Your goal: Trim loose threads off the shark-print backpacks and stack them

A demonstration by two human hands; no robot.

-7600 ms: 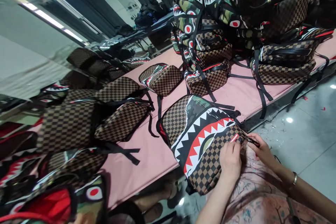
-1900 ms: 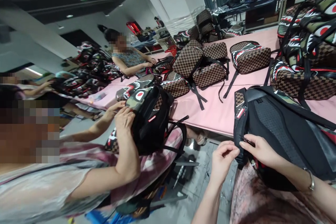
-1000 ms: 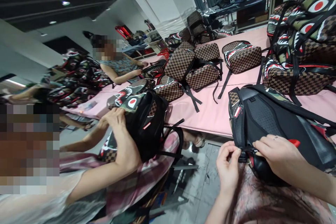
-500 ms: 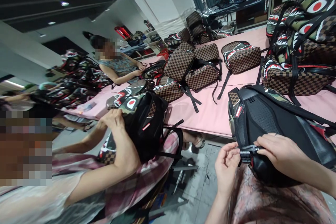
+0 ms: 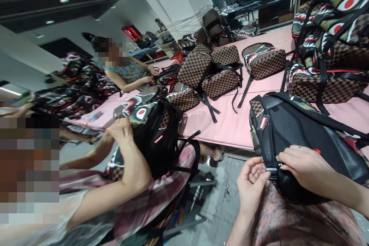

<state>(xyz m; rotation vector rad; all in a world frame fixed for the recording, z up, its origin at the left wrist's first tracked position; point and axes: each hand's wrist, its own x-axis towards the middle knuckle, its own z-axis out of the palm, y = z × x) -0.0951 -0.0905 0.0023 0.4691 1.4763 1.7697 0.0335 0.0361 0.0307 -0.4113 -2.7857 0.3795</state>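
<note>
A black backpack (image 5: 308, 132) with checked and camouflage trim lies across my lap and the table's front edge, its padded back facing up. Near its lower left corner, a dark strap buckle (image 5: 271, 173) sits between my two hands. My left hand (image 5: 252, 178) pinches the buckle's left side with thumb and fingers. From the other side, my right hand (image 5: 300, 165), a ring on one finger, is closed on the strap (image 5: 269, 150) just by the buckle. The exact grip of the right fingertips is partly hidden.
Checked backpacks (image 5: 265, 61) with shark-mouth prints lie along the pink table (image 5: 230, 127). A tall pile of camouflage backpacks (image 5: 331, 46) stands at right. Close on my left, a seated co-worker handles another backpack (image 5: 155, 134); a second person (image 5: 127, 73) works farther back.
The buckle has turned a little between my fingers, and my left thumb now presses on it. My right fingers have shifted slightly on the strap. The view has moved slightly.
</note>
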